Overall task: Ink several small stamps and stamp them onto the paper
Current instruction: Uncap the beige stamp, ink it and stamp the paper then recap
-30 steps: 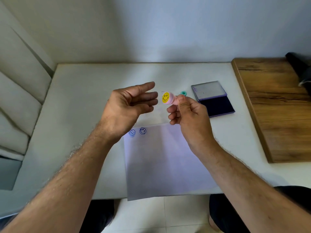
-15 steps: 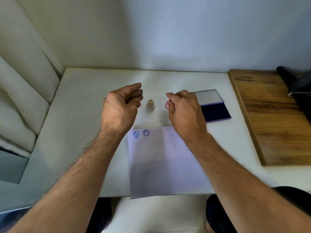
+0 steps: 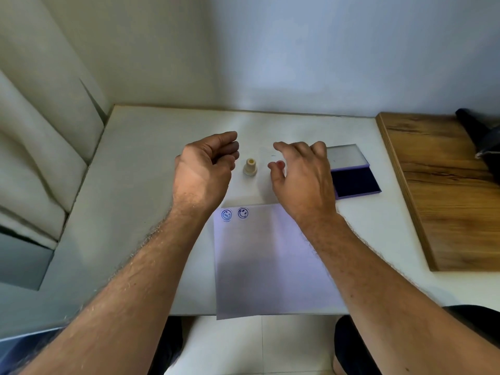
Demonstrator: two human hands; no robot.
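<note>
Now both empty: left hand loosely curled, right hand spread apart beside cream stamp; could topple it, or smudge paper prints.

White desk set against a pale wall. Wooden board lies along the desk's right edge. Dark object (identity unclear) rests on the board's far right corner. Cushion borders the desk's left edge. Tiled floor below the near edge.
</note>
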